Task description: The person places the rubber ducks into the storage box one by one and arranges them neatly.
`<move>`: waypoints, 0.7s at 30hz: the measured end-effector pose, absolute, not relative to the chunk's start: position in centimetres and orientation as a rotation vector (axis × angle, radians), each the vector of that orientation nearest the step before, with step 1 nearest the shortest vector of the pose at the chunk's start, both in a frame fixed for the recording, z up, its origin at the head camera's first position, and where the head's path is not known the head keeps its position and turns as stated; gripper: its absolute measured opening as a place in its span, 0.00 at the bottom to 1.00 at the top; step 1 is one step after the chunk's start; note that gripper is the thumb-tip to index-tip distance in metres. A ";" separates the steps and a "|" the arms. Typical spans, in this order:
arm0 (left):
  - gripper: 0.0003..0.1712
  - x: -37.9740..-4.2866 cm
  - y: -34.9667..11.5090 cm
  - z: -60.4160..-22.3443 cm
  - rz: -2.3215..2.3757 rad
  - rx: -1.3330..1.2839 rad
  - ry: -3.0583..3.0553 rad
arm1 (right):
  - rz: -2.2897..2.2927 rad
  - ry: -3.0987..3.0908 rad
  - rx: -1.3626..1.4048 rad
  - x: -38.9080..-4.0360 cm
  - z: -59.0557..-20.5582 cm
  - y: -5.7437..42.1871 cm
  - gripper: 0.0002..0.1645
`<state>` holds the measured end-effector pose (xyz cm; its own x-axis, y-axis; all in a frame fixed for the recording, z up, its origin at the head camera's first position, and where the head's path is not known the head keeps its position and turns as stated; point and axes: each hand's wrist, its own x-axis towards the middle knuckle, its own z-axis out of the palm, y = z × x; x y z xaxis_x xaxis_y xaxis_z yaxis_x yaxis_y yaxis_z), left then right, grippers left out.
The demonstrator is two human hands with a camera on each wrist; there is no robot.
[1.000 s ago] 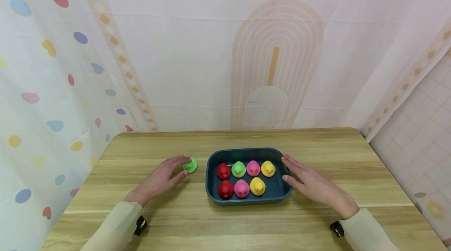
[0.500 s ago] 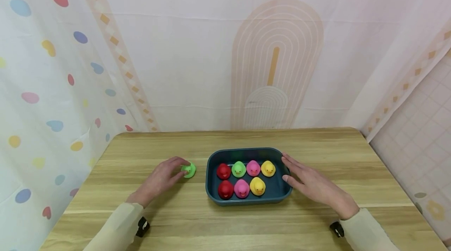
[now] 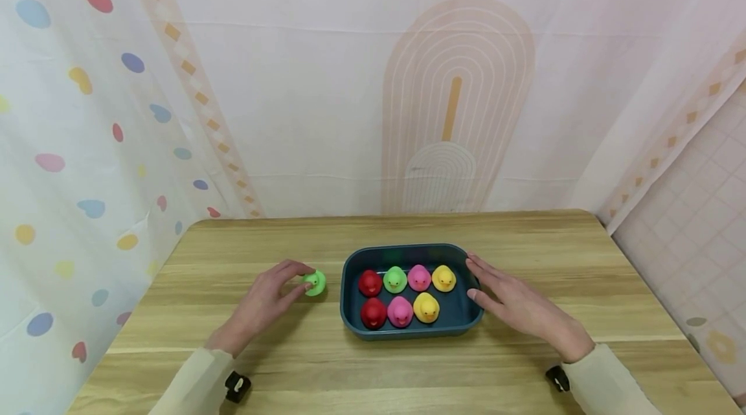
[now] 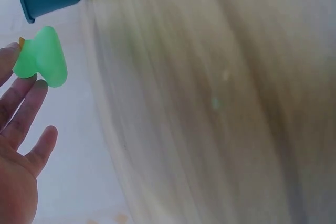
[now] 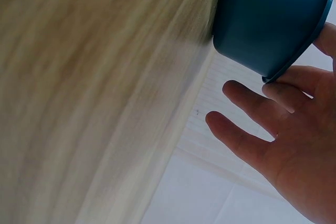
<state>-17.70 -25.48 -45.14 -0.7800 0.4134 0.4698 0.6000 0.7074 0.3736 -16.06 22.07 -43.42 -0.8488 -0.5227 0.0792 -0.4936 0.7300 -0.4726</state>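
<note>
My left hand point(image 3: 262, 302) pinches a small green rubber duck point(image 3: 315, 283) between thumb and fingers, to the left of a dark blue-green plastic bin point(image 3: 408, 335). In the left wrist view the green duck point(image 4: 50, 59) shows at the fingertips, with the little finger held apart from it. At the bin's right end, my right hand point(image 3: 521, 305) is spread with its fingertips at the rim. The right wrist view shows fairly straight fingers, some against the bin's edge point(image 5: 268, 24). Inside the bin sit two rows of rubber ducks: red point(image 3: 373, 313), green point(image 3: 394, 280), pink point(image 3: 419, 278) and yellow point(image 3: 427, 308).
A wood-grain table point(image 3: 373, 376) carries the bin, which stands near its middle. Behind the table's far edge hangs a patterned curtain point(image 3: 315, 98), and more of it covers the left side.
The green duck and my left fingers have shifted slightly toward me, and the fingers sit closer around it. The right hand and the bin have stayed in place.
</note>
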 end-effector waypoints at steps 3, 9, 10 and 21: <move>0.15 -17.3 -25.2 -45.0 -0.736 -0.792 -2.536 | -0.757 2.871 -0.849 -16.1 -43.5 22.1 0.40; 0.15 -16.5 -24.6 -44.6 -0.745 -0.784 -2.508 | -0.764 2.874 -0.852 -16.1 -43.6 22.1 0.40; 0.15 -16.4 -24.5 -44.6 -0.748 -0.784 -2.505 | -0.764 2.875 -0.851 -16.1 -43.6 22.1 0.40; 0.18 -15.0 -23.2 -43.7 -0.789 -0.851 -2.409 | -0.766 2.862 -0.838 -16.1 -43.6 22.1 0.40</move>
